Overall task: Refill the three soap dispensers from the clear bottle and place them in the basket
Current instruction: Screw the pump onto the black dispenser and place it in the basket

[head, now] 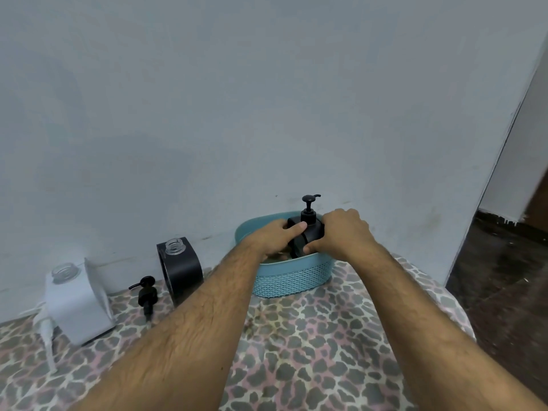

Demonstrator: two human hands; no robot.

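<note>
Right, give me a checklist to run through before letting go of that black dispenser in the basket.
1. Both hands on the dispenser: ok. The left hand and right hand grip the black dispenser from either side.
2. Pump fitted: ok. The pump head sits on top.
3. Dispenser inside the blue basket: ok, its lower part is below the rim.
4. Resting on the basket floor: cannot tell, hidden by the hands and the wall.
5. Upright: not ok, it leans slightly.
6. Other two ready: not ok. The second black dispenser and white dispenser stand open-necked on the cloth, a loose pump between them.
</note>
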